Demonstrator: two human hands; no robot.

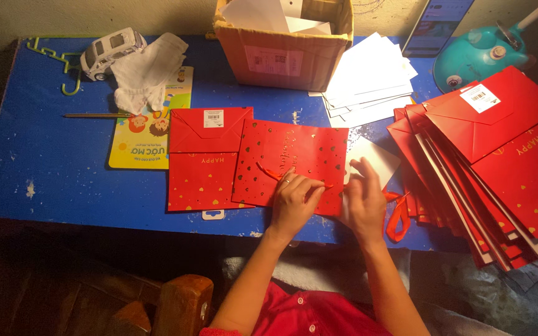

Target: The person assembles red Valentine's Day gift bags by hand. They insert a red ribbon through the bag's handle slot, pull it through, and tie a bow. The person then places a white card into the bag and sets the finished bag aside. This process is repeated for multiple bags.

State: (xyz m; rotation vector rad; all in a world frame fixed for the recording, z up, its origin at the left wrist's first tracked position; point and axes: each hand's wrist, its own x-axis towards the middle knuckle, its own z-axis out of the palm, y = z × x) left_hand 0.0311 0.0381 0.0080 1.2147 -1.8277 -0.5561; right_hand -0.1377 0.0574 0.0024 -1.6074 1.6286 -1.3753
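Head view, looking down on a blue painted table [51, 162], surface chipped and speckled white. At centre lies a flat red paper gift bag with gold hearts [291, 158], glossy, rectangular, slightly tilted, overlapping a second folded red paper bag [203, 158] that shows a white barcode sticker on its folded base.

Left hand [294, 202] rests on the lower right part of the centre bag, fingers curled, thumb and forefinger pinching a thin red ribbon handle [268, 172] that runs across the bag face; a ring shows on one finger. Right hand [363, 199] sits just beside it at the bag's right edge, fingers bent down onto the paper; whether it grips the ribbon or only presses, cannot tell. A loop of red ribbon [397, 219] hangs off the table edge right of that hand. A white card sheet [378, 158] sticks out from behind the bag.

Right side: fanned stack of flat red bags [499, 168], edges staggered. Behind: brown cardboard box [284, 46] with white sheets inside, loose pile of white cards [372, 78], teal plastic lamp base [474, 59]. Left: crumpled white cloth [144, 71], white toy car [110, 50], yellow booklet [141, 146], thin pencil-like stick [94, 115].
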